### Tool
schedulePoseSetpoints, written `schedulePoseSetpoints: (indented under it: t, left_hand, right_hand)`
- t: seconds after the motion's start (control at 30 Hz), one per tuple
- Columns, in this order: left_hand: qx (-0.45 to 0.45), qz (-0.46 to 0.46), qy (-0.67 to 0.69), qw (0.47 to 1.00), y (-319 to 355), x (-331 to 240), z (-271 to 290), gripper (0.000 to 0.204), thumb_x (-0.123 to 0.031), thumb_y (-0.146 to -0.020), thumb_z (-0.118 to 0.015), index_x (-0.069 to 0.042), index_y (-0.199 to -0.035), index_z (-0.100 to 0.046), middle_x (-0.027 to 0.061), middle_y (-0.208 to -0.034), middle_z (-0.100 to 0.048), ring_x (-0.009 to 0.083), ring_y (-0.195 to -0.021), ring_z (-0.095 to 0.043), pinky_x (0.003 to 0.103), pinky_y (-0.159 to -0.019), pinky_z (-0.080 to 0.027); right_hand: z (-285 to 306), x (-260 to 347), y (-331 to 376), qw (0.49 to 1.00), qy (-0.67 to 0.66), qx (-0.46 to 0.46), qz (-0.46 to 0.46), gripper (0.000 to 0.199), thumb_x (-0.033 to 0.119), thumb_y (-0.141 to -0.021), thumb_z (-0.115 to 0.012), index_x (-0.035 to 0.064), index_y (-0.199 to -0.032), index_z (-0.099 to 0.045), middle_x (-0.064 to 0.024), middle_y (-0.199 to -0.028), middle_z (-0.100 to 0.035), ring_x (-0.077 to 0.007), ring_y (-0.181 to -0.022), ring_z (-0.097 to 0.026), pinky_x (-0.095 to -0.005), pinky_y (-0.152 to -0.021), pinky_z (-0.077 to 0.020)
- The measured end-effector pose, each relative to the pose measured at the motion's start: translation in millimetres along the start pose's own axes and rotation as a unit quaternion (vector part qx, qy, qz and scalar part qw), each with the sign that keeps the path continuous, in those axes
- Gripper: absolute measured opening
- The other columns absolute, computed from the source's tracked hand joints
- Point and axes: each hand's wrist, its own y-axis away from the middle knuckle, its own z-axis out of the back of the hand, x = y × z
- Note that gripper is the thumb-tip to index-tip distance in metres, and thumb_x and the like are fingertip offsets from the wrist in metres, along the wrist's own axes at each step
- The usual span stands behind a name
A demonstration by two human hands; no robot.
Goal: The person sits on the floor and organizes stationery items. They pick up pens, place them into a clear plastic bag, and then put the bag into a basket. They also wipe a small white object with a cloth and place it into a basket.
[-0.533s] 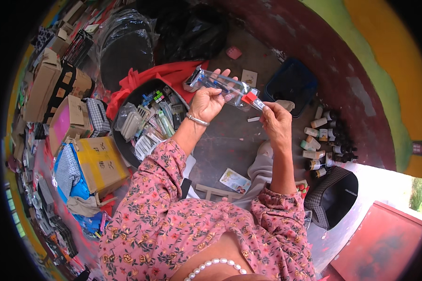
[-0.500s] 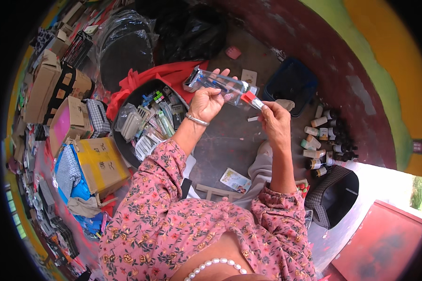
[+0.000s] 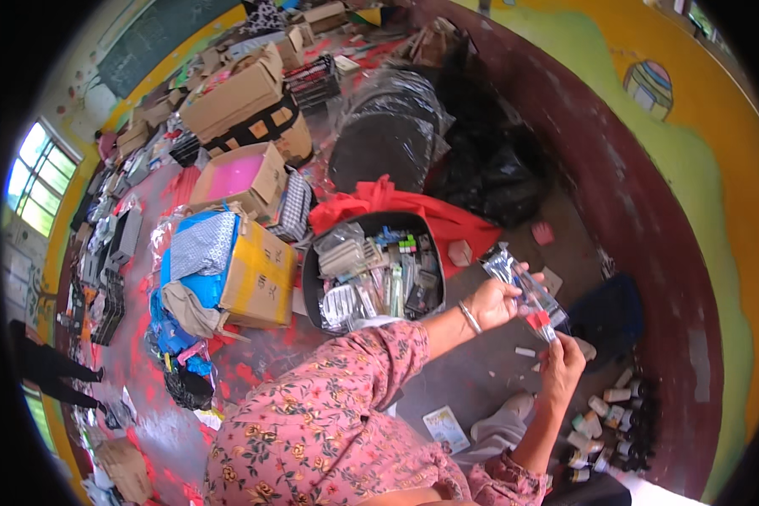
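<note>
My left hand, with a silver bangle at its wrist, grips a clear plastic packet that has slim bluish items inside. The fingers are closed on the packet's near side, with fingertips showing beyond it. Over the packet's near end, my right hand pinches a small red-and-white strip. Whether the strip is fixed to the packet I cannot tell. To the left of my hands stands a dark tub full of small packaged goods, with red cloth bunched behind it.
Left of the tub is a taped cardboard box with blue cloth. More open boxes stand behind. Black plastic bags lie by the wall. Several small bottles and a blue bin are at the right. A card lies on the floor.
My view has swung left, so the room and my hands appear farther right and a dark-clothed person's legs show at the far left. Both hands keep their grips.
</note>
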Motion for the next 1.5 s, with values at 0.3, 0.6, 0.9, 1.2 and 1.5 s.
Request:
schedulePoseSetpoints:
  t: [0.3, 0.6, 0.9, 1.2, 1.5]
  left_hand:
    - [0.028, 0.023, -0.048, 0.998, 1.3, 4.4, -19.4, 0.053, 0.010, -0.074, -0.038, -0.011, -0.123, -0.033, 0.0181, -0.128, -0.035, 0.0336, -0.115, -0.039, 0.048, -0.095, -0.035]
    - [0.055, 0.061, -0.029, 0.996, 1.2, 26.4, -19.7, 0.048, 0.005, -0.082, -0.036, -0.006, -0.128, -0.026, 0.0214, -0.130, -0.029, 0.0314, -0.117, -0.037, 0.043, -0.096, -0.035]
    - [0.078, 0.068, -0.057, 0.993, 6.4, 28.9, -19.0, 0.053, 0.006, -0.081, -0.041, -0.007, -0.129, -0.023, 0.0214, -0.129, -0.030, 0.0312, -0.117, -0.037, 0.044, -0.098, -0.033]
    - [0.068, 0.122, -0.056, 0.989, 12.6, 30.8, -25.1, 0.061, 0.012, -0.077, -0.039, -0.007, -0.132, -0.020, 0.0173, -0.126, -0.036, 0.0254, -0.116, -0.039, 0.039, -0.101, -0.030]
    - [0.093, 0.138, -0.064, 0.984, 15.5, 39.1, -24.9, 0.058, 0.013, -0.079, -0.037, -0.004, -0.131, -0.020, 0.0154, -0.128, -0.034, 0.0237, -0.115, -0.041, 0.033, -0.098, -0.035]
  right_hand:
    - [-18.0, 2.4, -15.0, 0.999, 0.018, -0.042, 0.011, 0.017, 0.013, -0.082, -0.049, -0.0001, -0.088, -0.058, -0.0019, -0.063, -0.054, -0.0052, -0.052, -0.046, -0.0190, -0.045, -0.0356]
    - [-21.1, -7.0, -12.6, 0.968, 0.142, -0.166, 0.126, 0.012, 0.009, -0.082, -0.048, -0.0006, -0.088, -0.052, -0.0159, -0.071, -0.058, -0.0223, -0.063, -0.059, -0.0314, -0.057, -0.0444]
    - [-13.8, 0.2, -18.7, 0.980, 0.025, -0.156, 0.124, 0.013, 0.008, -0.075, -0.063, -0.0022, -0.080, -0.056, -0.0008, -0.067, -0.055, -0.0039, -0.061, -0.048, -0.0183, -0.054, -0.0402]
    - [-0.9, 10.9, -20.3, 0.993, -0.055, -0.096, 0.040, 0.012, 0.003, -0.073, -0.062, -0.0016, -0.083, -0.057, 0.0001, -0.067, -0.055, -0.0036, -0.059, -0.049, -0.0172, -0.053, -0.0411]
    - [-1.4, 7.2, -24.3, 0.974, 0.055, -0.160, 0.152, 0.024, 0.007, -0.069, -0.068, -0.0007, -0.088, -0.057, 0.0025, -0.065, -0.051, -0.0031, -0.057, -0.044, -0.0165, -0.052, -0.0378]
